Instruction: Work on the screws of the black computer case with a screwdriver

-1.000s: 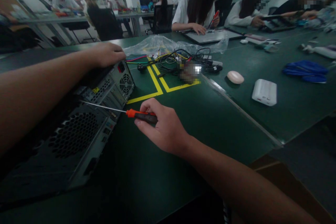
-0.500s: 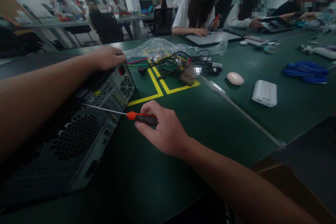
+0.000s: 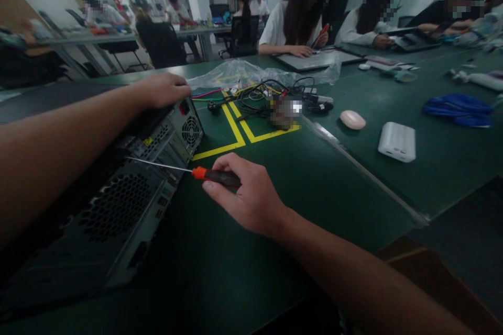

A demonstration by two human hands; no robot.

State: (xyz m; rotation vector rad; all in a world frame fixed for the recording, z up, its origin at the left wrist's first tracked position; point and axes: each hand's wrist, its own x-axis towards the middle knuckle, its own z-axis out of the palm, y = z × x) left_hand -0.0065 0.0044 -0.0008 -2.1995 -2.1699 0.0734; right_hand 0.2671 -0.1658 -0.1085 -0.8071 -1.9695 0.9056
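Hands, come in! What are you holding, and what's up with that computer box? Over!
Right hand gripping orange-and-black-handled screwdriver, tip at rear of grey metal computer case. Left hand resting on case's top. Tangled cables lie apart, not in the way.

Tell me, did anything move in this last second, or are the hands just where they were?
Nothing visibly moved; only the camera view drifted a little. The right hand still grips the screwdriver, its shaft reaching to the back panel of the computer case. The left hand still rests on top of the case at its rear edge. Nothing was picked up or let go.
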